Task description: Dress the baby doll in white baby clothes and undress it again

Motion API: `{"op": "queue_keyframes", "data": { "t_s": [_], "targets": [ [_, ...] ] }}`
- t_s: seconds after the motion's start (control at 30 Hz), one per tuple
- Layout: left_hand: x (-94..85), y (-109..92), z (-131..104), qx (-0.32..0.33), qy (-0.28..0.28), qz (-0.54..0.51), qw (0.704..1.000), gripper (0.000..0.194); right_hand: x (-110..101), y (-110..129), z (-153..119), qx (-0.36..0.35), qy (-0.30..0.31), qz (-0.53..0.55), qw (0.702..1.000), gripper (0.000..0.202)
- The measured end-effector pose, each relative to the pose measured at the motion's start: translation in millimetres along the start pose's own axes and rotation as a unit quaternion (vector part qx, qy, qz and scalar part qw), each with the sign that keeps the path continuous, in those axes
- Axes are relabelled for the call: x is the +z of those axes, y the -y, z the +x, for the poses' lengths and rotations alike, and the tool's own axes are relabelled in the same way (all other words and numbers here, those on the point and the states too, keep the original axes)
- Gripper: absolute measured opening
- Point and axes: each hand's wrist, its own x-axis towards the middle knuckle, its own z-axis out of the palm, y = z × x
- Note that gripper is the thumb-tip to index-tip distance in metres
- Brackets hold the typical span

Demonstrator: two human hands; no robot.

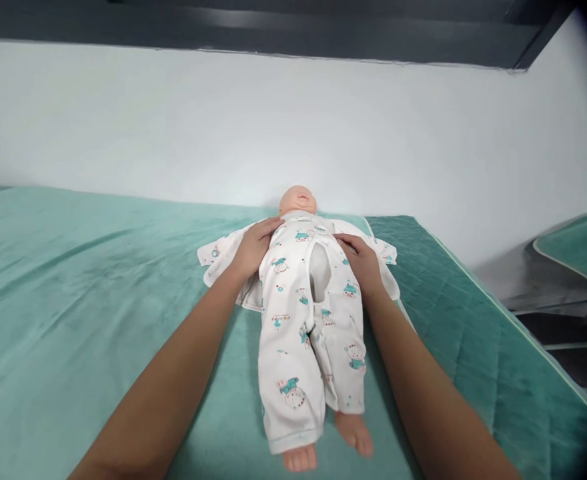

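Dressed doll [298,199], face up on green sheet [93,287]

Left hand [258,245] touches the printed trousers [287,327] near the top, fingers extended (can't tell if they pinch fabric). The doll lies mid-view between the hands, head near the white wall [293,120]. Right hand [362,261] touches the trousers' other side, fingers bent, grip also unclear. Further right: darker quilted pad [478,347].

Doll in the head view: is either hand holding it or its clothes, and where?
Cannot tell: the left hand and right hand touch opposite upper sides of the white printed clothes on the doll, but no clear grip shows.
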Motion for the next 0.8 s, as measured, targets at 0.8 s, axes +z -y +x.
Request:
{"op": "queue_keyframes", "data": {
  "t_s": [0.8],
  "targets": [
    [-32.0,-8,-34,-0.239,0.096,-0.15,0.954,0.023,-21,7,-21,0.244,0.14,0.113,0.953,0.027]
  ]
}}
